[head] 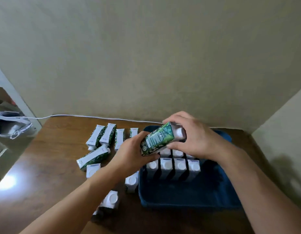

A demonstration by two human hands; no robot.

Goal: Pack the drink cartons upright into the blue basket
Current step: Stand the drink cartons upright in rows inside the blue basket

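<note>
A green and white drink carton (157, 140) is held tilted above the blue basket (188, 198), its white cap end toward the right. My left hand (134, 152) grips its lower end and my right hand (192, 134) wraps its cap end. Several cartons (173, 167) stand upright in rows inside the basket's far half. Left of the basket, several cartons lie on their sides (102, 137), and three stand upright (111, 199) near the basket's left wall.
The brown wooden table (50, 166) meets a beige wall at the back, where a white cable (89, 117) runs along the edge. A beige panel (281, 132) rises at the right. A grey bag (9, 125) sits off the table's left.
</note>
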